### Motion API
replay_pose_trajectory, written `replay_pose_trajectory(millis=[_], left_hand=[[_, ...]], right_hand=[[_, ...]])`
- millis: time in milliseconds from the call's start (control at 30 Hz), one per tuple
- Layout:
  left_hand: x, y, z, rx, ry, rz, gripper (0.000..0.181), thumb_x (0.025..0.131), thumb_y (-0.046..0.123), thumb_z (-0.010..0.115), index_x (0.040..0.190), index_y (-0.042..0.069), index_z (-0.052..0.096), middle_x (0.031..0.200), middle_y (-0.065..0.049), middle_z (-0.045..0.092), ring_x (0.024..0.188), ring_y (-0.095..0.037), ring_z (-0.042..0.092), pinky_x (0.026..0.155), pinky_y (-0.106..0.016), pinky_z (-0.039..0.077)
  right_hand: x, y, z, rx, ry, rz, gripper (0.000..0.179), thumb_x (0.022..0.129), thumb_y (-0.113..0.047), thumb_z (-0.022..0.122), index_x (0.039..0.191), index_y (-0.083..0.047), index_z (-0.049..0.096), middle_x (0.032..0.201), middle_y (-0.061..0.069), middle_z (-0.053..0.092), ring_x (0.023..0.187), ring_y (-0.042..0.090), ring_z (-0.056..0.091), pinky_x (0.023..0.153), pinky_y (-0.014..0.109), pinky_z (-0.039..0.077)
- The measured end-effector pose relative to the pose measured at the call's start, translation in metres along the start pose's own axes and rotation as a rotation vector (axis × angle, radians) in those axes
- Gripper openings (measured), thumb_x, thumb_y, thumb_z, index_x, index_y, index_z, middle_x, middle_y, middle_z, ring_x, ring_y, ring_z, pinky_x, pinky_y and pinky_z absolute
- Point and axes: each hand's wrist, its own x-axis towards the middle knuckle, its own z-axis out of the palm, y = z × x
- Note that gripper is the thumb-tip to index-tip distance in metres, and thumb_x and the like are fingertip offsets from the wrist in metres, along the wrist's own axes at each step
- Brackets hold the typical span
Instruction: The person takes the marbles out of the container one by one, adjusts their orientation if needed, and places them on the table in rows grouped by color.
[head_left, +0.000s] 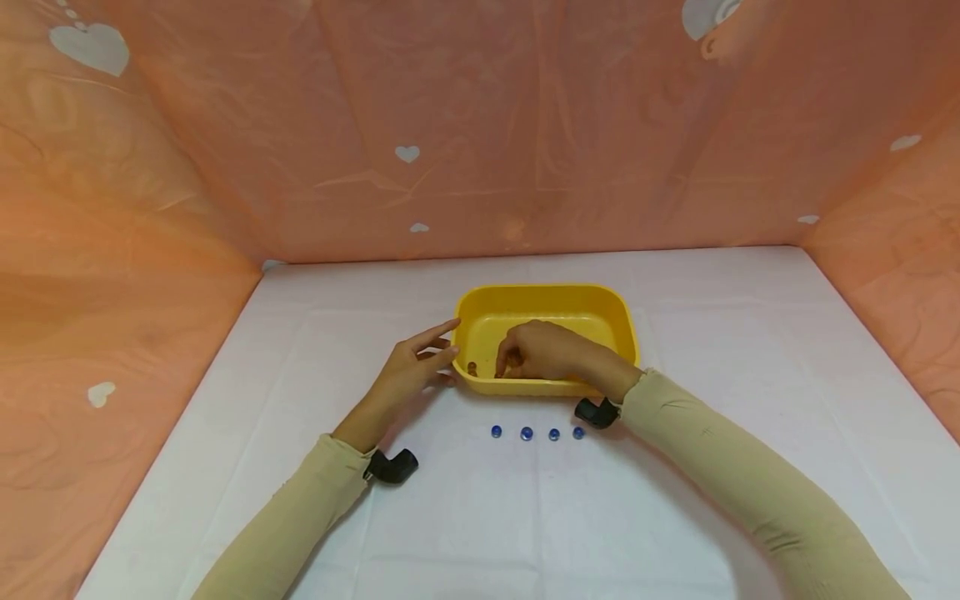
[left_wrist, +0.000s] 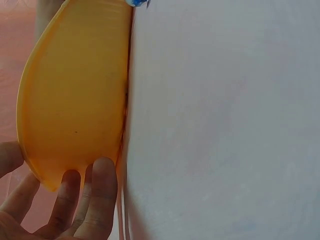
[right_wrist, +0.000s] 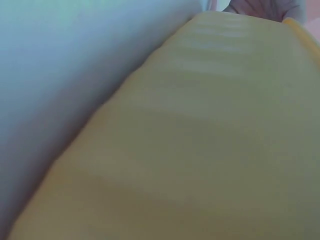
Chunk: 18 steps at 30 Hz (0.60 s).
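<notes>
A yellow plastic tub stands on the white cloth. My left hand rests against its left end, fingers extended along the rim and outer wall; the left wrist view shows the fingertips on the wall. My right hand reaches over the near rim into the tub, fingers bent down toward its floor. I cannot tell whether those fingers hold anything. Small brown glassy pieces lie in the tub's near left corner. The right wrist view is filled by the tub's outer wall, hiding the right fingers.
In front of the tub, several small blue glassy pieces form a row on the white cloth. Orange sheeting with pale hearts walls off the back and both sides. A black wrist mount sits at each cuff.
</notes>
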Motion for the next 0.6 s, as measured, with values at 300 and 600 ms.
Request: replay_pose_trajectory(millis=[300, 600], left_hand=[[-0.0004, -0.0005, -0.0002, -0.01, 0.001, -0.013, 0.051, 0.099, 0.013, 0.062, 0.148, 0.023, 0.05, 0.128, -0.016, 0.05, 0.09, -0.014, 0.063, 0.083, -0.034, 0.063], [0.0, 0.0003, -0.0004, -0.004, -0.003, 0.003, 0.051, 0.099, 0.014, 0.062, 0.148, 0.022, 0.05, 0.13, -0.017, 0.05, 0.092, -0.013, 0.064, 0.083, -0.035, 0.063]], right_hand=[[0.0004, -0.0012, 0.0021, -0.037, 0.054, 0.048, 0.009, 0.091, -0.028, 0.073, 0.097, -0.022, 0.076, 0.086, -0.006, 0.064, 0.078, 0.012, 0.055, 0.071, 0.025, 0.048], [0.0015, -0.0011, 0.0019, -0.053, 0.074, 0.089, 0.011, 0.089, -0.033, 0.074, 0.091, -0.022, 0.073, 0.082, -0.006, 0.062, 0.076, 0.013, 0.054, 0.068, 0.026, 0.045]])
